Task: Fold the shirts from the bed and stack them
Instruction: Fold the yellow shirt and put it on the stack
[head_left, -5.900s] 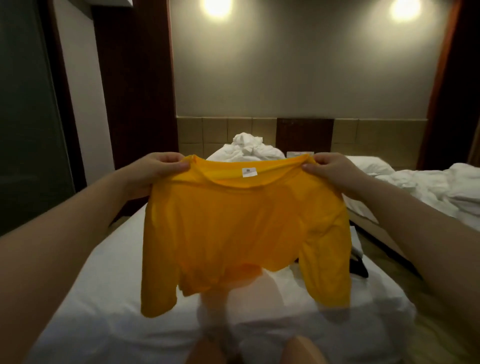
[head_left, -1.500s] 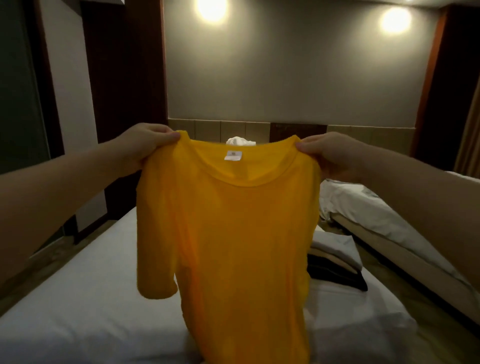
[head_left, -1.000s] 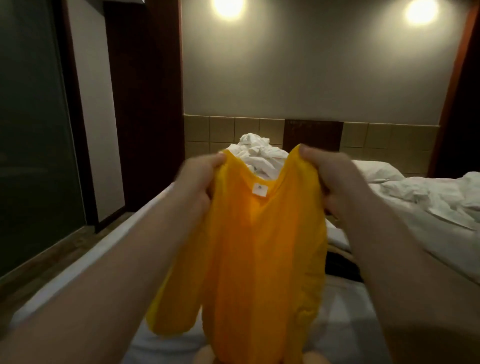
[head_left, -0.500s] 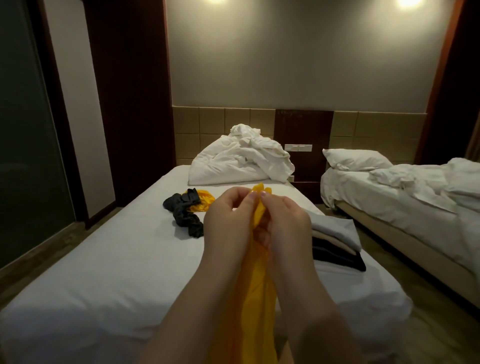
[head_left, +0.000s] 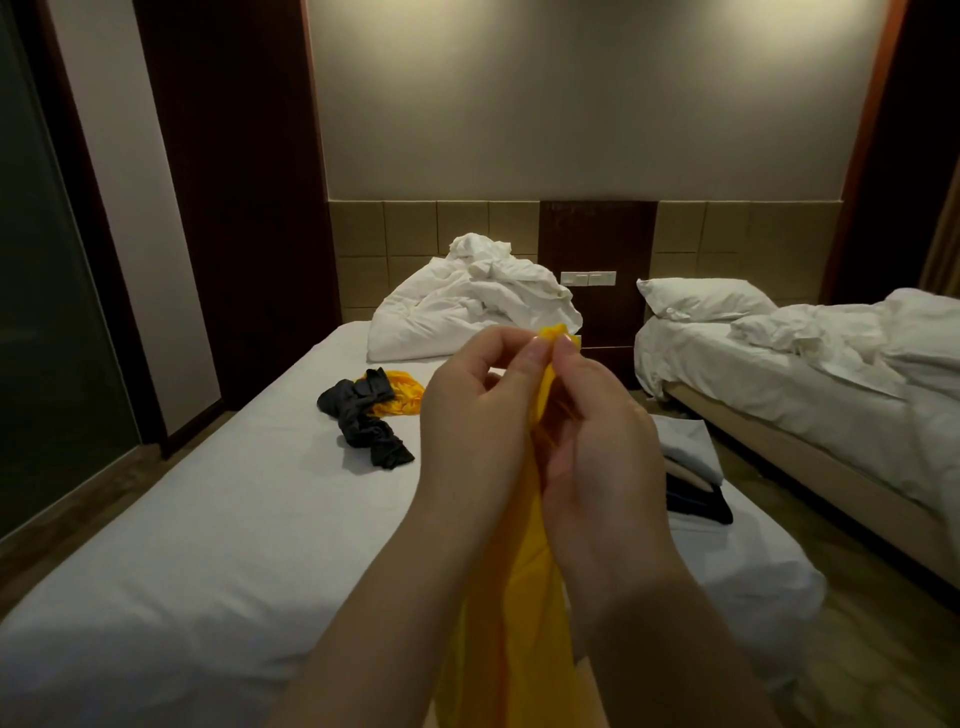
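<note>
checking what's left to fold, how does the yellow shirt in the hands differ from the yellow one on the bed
The held shirt hangs long, pinched by the left hand and right hand; the other shirt lies crumpled on the bed, untouched, against dark clothes. Both are yellow.

Two beds are standing side by side, the left bed (head_left: 208, 545) and the right bed (head_left: 769, 395). Two hands, the left hand (head_left: 475, 415) and right hand (head_left: 597, 447), are pinching one held yellow shirt (head_left: 514, 639). One crumpled yellow shirt (head_left: 402, 397), one dark garment (head_left: 363, 423) and one folded stack (head_left: 691, 467) are lying on the left bed, one pillow (head_left: 701, 299) on the right.
</note>
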